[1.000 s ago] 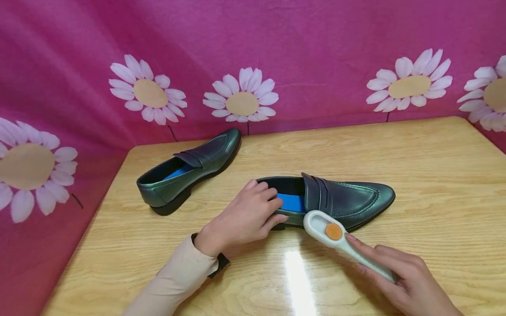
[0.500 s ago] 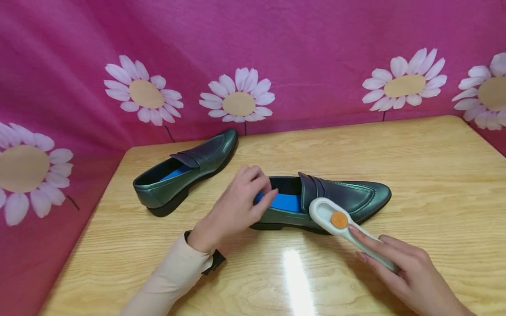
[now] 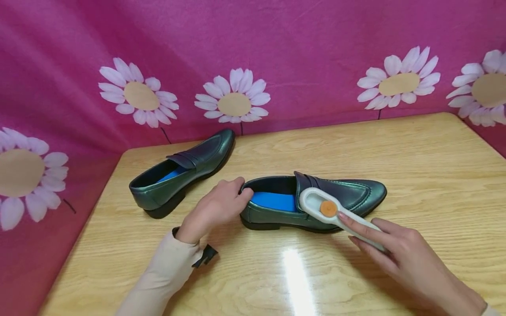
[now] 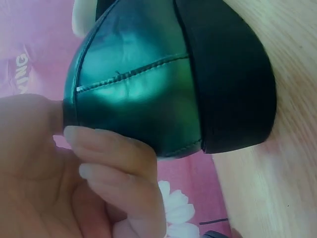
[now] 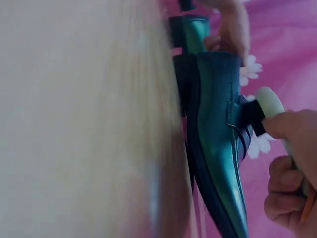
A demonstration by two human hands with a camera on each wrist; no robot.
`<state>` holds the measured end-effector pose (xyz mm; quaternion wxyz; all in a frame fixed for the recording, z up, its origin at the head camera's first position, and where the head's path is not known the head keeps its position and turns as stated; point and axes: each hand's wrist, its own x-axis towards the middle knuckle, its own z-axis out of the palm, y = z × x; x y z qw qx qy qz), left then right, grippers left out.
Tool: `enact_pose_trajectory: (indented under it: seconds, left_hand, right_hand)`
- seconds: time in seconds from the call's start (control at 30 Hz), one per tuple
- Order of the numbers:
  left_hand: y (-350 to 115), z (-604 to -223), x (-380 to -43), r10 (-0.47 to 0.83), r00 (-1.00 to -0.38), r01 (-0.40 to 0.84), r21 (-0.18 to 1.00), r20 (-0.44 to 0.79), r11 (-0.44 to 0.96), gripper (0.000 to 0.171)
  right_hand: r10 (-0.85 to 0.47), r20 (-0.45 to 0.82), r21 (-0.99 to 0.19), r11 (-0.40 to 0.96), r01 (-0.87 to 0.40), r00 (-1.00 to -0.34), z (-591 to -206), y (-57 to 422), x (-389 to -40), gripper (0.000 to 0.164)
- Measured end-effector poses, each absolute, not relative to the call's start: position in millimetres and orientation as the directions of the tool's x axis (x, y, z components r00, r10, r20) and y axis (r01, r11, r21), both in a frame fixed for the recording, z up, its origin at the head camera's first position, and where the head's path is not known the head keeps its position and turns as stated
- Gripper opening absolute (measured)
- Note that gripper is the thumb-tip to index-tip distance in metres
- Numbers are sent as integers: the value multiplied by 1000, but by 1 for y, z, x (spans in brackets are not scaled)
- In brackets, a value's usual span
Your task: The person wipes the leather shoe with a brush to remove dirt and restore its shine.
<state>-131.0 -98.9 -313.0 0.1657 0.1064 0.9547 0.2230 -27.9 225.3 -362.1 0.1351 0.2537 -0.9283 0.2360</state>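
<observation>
A dark green loafer (image 3: 344,195) with a blue insole (image 3: 272,201) lies on the table, toe to the right. At its back, my left hand (image 3: 217,204) pinches the heel rim between thumb and fingers; the left wrist view shows fingertips on the green heel (image 4: 133,104). My right hand (image 3: 403,252) grips a white-handled shoe brush (image 3: 357,229), index finger near its orange button (image 3: 328,209). The brush head overlaps the loafer's near side by the strap. Its black underside (image 5: 253,117) faces the shoe in the right wrist view.
A matching loafer (image 3: 158,195) stands at the back left of the wooden table (image 3: 435,175), toe pointing away. Behind the table hangs a magenta cloth (image 3: 308,44) printed with white daisies. A bright light reflection crosses the table's front.
My left hand has left the loafer's opening and moved left to take hold of its heel rim. The brush in my right hand has shifted slightly left and up over the strap.
</observation>
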Motion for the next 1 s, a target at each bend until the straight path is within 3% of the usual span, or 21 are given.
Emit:
enact_pose_trajectory:
  seconds: [0.1, 0.37, 0.53, 0.77, 1.0]
  left_hand:
    - [-99, -315, -130, 281, -923, 139, 457, -261, 879, 34]
    - [-99, -315, -131, 303, -926, 174, 459, -224, 871, 28]
    - [-99, -315, -130, 284, -928, 151, 452, -242, 879, 38]
    - [-98, -315, -130, 276, -929, 143, 448, -248, 882, 45]
    - [-99, -316, -130, 279, -928, 144, 453, -246, 880, 40]
  right_hand:
    - [-387, 338, -414, 758, -504, -858, -360, 218, -32, 74]
    - [-456, 336, -458, 685, -566, -824, -359, 216, -38, 73]
    - [-368, 350, -481, 719, -502, -862, -359, 213, -43, 69]
    - [-440, 267, -569, 647, -509, -858, -360, 217, -41, 59]
    - [-203, 284, -663, 665, -345, -937, -367, 220, -52, 58]
